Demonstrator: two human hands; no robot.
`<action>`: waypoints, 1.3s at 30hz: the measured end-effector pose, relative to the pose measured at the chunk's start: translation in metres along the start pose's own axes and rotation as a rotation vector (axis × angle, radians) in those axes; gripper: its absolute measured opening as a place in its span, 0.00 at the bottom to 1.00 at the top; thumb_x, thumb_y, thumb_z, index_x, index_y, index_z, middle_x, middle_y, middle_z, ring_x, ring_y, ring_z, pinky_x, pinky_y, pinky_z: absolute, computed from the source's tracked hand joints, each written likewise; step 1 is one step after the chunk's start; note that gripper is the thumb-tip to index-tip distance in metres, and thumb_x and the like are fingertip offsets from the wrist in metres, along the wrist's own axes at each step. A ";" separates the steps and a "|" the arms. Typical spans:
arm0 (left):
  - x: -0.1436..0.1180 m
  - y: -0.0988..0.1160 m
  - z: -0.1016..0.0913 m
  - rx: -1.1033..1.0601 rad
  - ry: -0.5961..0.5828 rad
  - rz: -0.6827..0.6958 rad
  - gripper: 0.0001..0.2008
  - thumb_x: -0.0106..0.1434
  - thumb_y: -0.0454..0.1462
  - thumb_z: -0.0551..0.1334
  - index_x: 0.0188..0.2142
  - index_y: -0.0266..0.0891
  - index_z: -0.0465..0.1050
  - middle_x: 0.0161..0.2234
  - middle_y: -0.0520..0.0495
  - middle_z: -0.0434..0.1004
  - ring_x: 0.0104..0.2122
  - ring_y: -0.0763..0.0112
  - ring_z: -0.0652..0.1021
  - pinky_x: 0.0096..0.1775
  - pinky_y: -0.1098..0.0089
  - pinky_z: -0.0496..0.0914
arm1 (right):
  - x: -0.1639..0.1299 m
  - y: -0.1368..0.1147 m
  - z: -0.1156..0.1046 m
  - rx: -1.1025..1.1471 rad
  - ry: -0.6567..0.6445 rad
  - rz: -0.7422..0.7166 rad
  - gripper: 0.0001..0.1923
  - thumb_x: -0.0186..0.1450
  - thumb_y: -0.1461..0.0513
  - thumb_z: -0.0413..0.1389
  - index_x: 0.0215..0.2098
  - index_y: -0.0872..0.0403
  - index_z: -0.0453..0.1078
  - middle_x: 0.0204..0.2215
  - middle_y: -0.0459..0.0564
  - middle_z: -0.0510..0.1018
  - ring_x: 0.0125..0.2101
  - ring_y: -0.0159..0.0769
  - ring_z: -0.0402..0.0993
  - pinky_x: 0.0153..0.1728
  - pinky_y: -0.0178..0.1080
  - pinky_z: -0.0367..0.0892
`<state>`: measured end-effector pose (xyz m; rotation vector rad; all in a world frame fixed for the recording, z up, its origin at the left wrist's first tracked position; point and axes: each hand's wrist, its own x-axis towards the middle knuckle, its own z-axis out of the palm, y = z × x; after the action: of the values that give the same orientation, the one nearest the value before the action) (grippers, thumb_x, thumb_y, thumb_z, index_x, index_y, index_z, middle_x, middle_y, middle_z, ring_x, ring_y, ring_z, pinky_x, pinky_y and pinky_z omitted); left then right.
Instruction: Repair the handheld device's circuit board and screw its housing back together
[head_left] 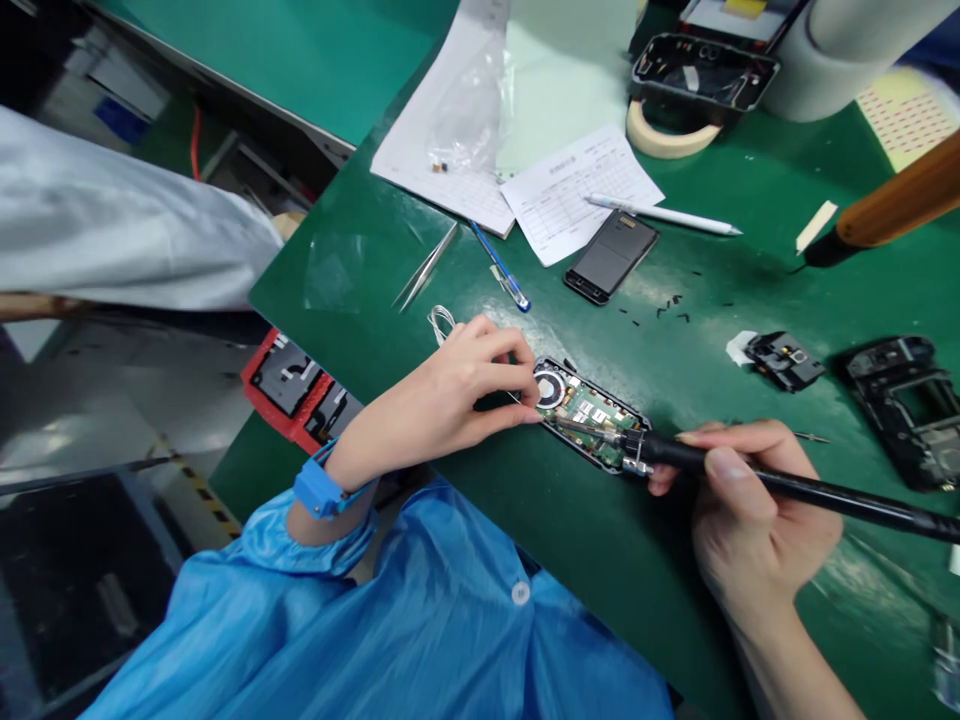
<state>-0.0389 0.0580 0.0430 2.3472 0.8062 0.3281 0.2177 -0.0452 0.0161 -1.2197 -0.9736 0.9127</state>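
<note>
My right hand [761, 510] is wrapped round the black handle of a soldering iron [675, 452]. The iron's metal tip points left, over a green circuit board [600, 412] set in a dark handheld-device housing with a round speaker [550, 388] at its left end. At that end, my left hand [480, 385] is closed in a pinch on thin solder wire, its fingertips close to the iron's tip. A loose coil of the solder wire [441, 322] shows behind this hand. Exactly where tip and wire meet the board is too small to tell.
Tweezers [426, 266], a blue pen [501, 268], a battery pack [612, 256] and a white pen [664, 214] lie beyond the board. Rightward are a small black module [784, 360], a black housing [907, 410] and an orange-handled screwdriver [892, 210]. Another person's sleeve [135, 210] is at left.
</note>
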 end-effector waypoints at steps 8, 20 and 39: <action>0.001 -0.002 0.000 -0.011 -0.029 -0.013 0.10 0.80 0.43 0.65 0.43 0.43 0.82 0.49 0.43 0.80 0.48 0.58 0.73 0.54 0.57 0.69 | 0.003 -0.006 0.005 -0.015 0.024 0.006 0.13 0.68 0.54 0.72 0.31 0.51 0.79 0.18 0.42 0.80 0.14 0.34 0.75 0.17 0.36 0.69; 0.002 0.000 -0.005 -0.052 -0.051 -0.028 0.09 0.79 0.41 0.66 0.42 0.42 0.82 0.49 0.44 0.81 0.48 0.59 0.73 0.54 0.59 0.69 | 0.000 -0.001 0.002 0.013 0.036 -0.005 0.10 0.69 0.56 0.72 0.33 0.51 0.80 0.21 0.42 0.81 0.16 0.33 0.76 0.20 0.36 0.71; 0.003 0.000 -0.003 -0.032 -0.042 -0.016 0.09 0.79 0.40 0.66 0.42 0.42 0.82 0.48 0.43 0.81 0.48 0.59 0.74 0.54 0.58 0.70 | 0.000 -0.001 0.002 0.008 0.030 0.014 0.11 0.69 0.55 0.72 0.33 0.51 0.80 0.21 0.42 0.81 0.16 0.34 0.76 0.18 0.36 0.71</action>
<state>-0.0378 0.0613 0.0453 2.3093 0.7942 0.2821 0.2155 -0.0450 0.0175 -1.2317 -0.9375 0.9061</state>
